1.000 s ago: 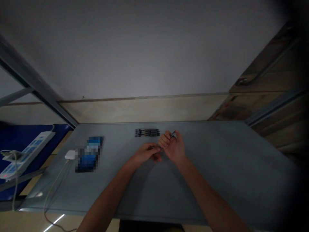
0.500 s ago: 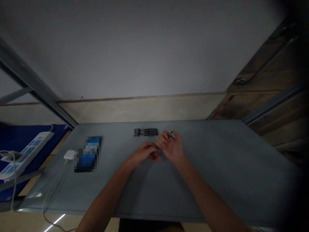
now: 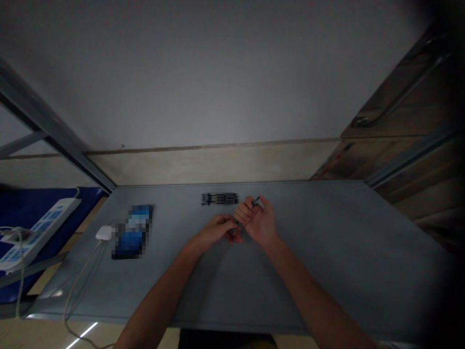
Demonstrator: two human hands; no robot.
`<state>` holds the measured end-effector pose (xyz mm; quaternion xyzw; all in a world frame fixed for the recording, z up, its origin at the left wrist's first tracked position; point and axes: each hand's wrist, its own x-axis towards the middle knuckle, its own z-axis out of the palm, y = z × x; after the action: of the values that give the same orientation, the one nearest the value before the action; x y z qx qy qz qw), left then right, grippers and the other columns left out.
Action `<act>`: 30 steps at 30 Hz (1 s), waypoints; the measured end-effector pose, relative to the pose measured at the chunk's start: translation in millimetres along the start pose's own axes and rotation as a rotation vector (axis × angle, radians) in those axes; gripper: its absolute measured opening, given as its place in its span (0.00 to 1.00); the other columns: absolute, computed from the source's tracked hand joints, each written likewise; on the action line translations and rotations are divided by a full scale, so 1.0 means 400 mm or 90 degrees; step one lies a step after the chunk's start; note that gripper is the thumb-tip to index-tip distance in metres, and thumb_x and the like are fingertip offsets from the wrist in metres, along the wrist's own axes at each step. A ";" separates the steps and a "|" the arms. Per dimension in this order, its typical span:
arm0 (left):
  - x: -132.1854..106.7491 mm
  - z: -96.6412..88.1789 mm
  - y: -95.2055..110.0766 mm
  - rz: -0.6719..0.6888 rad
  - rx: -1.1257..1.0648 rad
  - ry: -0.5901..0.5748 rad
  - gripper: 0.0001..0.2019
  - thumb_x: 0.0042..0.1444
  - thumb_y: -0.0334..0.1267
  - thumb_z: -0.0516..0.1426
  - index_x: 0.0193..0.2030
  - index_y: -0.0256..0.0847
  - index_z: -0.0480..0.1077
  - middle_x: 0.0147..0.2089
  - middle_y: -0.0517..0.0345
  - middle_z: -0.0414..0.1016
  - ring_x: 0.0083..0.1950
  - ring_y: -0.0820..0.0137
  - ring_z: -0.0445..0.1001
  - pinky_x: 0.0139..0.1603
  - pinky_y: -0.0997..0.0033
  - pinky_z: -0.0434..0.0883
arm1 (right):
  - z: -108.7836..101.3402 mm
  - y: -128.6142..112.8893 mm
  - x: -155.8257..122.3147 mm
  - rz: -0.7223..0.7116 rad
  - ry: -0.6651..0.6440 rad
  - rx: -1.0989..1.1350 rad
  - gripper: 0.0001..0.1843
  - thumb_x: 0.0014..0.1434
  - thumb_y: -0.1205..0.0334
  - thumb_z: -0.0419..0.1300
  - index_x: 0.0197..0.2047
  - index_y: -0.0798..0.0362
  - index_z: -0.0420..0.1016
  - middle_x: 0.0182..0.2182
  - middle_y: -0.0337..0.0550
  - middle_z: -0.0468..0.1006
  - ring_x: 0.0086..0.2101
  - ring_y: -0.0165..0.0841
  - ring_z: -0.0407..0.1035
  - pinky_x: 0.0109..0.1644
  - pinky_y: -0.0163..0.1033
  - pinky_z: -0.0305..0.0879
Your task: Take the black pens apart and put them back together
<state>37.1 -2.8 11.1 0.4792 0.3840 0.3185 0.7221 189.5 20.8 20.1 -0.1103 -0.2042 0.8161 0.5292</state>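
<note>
Fingers (image 3: 242, 212) of both hands clamped on slim dark pen (image 3: 256, 201), left hand (image 3: 216, 232) at lower end, right hand (image 3: 260, 223) at upper; row of black pens (image 3: 220, 198) just ahead on grey table (image 3: 327, 252).

Head-worn camera, facing forward and down

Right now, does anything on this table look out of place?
Only the dark pen stands out, held across your left hand and right hand, apart from the tidy row of pens lying on the grey table.
</note>
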 end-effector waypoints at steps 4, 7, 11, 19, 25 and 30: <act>0.006 0.000 -0.005 -0.008 0.007 -0.003 0.11 0.50 0.44 0.58 0.33 0.37 0.68 0.24 0.56 0.76 0.26 0.68 0.76 0.27 0.72 0.67 | -0.002 0.003 0.001 -0.005 0.005 0.002 0.19 0.62 0.47 0.52 0.24 0.49 0.57 0.17 0.31 0.48 0.19 0.29 0.43 0.23 0.36 0.52; 0.007 0.000 -0.006 -0.009 0.009 0.002 0.12 0.49 0.44 0.58 0.33 0.36 0.69 0.24 0.55 0.76 0.26 0.69 0.75 0.27 0.72 0.67 | -0.006 0.002 0.001 -0.009 0.004 -0.004 0.19 0.61 0.49 0.53 0.23 0.49 0.57 0.17 0.31 0.49 0.19 0.29 0.45 0.23 0.36 0.52; 0.003 -0.001 -0.005 -0.002 0.011 0.000 0.12 0.50 0.44 0.58 0.33 0.37 0.68 0.24 0.56 0.77 0.27 0.69 0.76 0.29 0.72 0.68 | -0.005 0.000 0.000 -0.013 -0.007 -0.011 0.18 0.59 0.53 0.54 0.22 0.49 0.55 0.17 0.32 0.49 0.19 0.29 0.47 0.24 0.36 0.53; 0.004 0.003 0.000 -0.013 0.004 0.003 0.14 0.49 0.47 0.60 0.33 0.37 0.68 0.24 0.55 0.77 0.25 0.70 0.75 0.28 0.72 0.68 | -0.003 -0.005 -0.005 -0.013 -0.004 -0.014 0.20 0.62 0.52 0.51 0.21 0.50 0.58 0.17 0.32 0.50 0.20 0.29 0.49 0.25 0.35 0.53; 0.008 -0.005 -0.006 -0.004 -0.025 0.019 0.16 0.48 0.49 0.61 0.33 0.37 0.70 0.24 0.53 0.78 0.25 0.69 0.75 0.26 0.71 0.69 | 0.003 -0.007 -0.001 -0.007 0.024 -0.032 0.24 0.63 0.44 0.50 0.23 0.50 0.63 0.19 0.33 0.55 0.21 0.29 0.55 0.27 0.36 0.60; 0.015 -0.021 -0.011 0.029 -0.031 0.089 0.18 0.49 0.53 0.62 0.32 0.36 0.74 0.25 0.53 0.78 0.23 0.72 0.72 0.24 0.73 0.67 | -0.011 -0.005 0.019 -0.076 0.132 -0.100 0.23 0.64 0.45 0.51 0.25 0.50 0.71 0.26 0.40 0.73 0.31 0.33 0.71 0.41 0.40 0.71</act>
<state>33.5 4.6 3.6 0.4465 0.4147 0.3768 0.6977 189.7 29.5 17.2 -0.2226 -0.2181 0.7490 0.5847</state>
